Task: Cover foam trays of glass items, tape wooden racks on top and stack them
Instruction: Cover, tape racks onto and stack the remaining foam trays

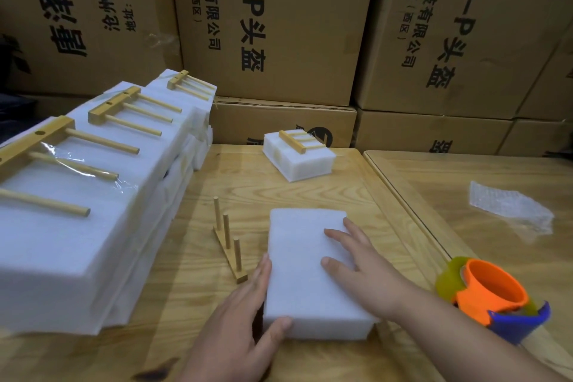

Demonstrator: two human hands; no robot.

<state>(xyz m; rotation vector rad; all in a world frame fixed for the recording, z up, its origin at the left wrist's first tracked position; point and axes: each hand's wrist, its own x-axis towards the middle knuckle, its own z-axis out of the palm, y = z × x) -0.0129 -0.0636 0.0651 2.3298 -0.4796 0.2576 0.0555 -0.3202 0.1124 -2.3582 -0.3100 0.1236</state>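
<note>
Covered foam tray point(307, 273) at the near centre of the wooden table point(310, 170), steadied by both hands.

Keep your right hand point(356, 260) flat, fingers spread, pressing the white, matte lid square; your left hand point(245, 313) lies along the left wall, fingers straight, thumb curled on the near corner. Align the edges before reaching for the wooden rack point(229, 245) standing just beside, then the tape dispenser point(493, 295) to the right. Finished stacks point(93, 195) lie to the left.

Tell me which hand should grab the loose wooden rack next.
Left. The left hand rests on the foam block's left edge, right beside the wooden rack. The right hand lies flat on top, farther away.
</note>
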